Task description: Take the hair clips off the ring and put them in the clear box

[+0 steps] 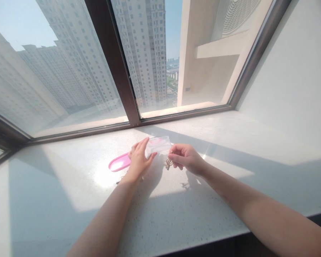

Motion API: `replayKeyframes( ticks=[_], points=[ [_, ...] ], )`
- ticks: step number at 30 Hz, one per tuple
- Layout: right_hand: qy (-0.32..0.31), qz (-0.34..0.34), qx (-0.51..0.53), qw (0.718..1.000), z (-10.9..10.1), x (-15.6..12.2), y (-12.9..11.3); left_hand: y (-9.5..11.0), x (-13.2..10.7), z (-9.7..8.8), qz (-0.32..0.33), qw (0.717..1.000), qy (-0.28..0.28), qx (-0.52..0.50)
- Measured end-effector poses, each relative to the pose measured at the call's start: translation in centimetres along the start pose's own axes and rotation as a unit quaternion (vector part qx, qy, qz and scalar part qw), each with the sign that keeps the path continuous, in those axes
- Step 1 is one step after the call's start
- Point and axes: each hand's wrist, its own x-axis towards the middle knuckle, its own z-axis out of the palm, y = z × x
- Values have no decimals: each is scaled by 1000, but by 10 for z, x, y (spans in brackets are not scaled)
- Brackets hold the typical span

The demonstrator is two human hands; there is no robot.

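Observation:
My right hand (186, 157) is closed, with thumb and fingers pinching a small bunch of brass-coloured keys (168, 164) that hangs just above the sill. At the left end of a clear plastic box (159, 142) is my left hand (141, 155), its thumb on the near side and its fingers on the far side. Something pink shows through the box. A pink oval tray (119, 162) lies to the left, its right end hidden behind my left hand. Small dark metal bits (118, 182) peek out beside my left wrist, mostly covered, their kind unclear.
The pale speckled windowsill (176, 221) carries bright sun patches and shadows. Behind it stands a brown window frame (133, 116) with glass panes. A white wall (291, 82) rises at the right. The sill's front edge runs along the bottom right.

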Motion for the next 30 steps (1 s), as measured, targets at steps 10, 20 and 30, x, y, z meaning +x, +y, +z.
replayKeyframes(
  ticks=[10, 20, 30],
  points=[
    [1, -4, -15, 1000, -2, 0, 0, 10, 0, -4, 26, 999, 26, -25],
    [40, -22, -32, 998, -7, 0, -4, 16, -1, -9, 45, 997, -11, -57],
    [119, -64, -76, 988, -18, 5, 2, 20, -15, -11, 99, 988, -94, -77]
  ],
)
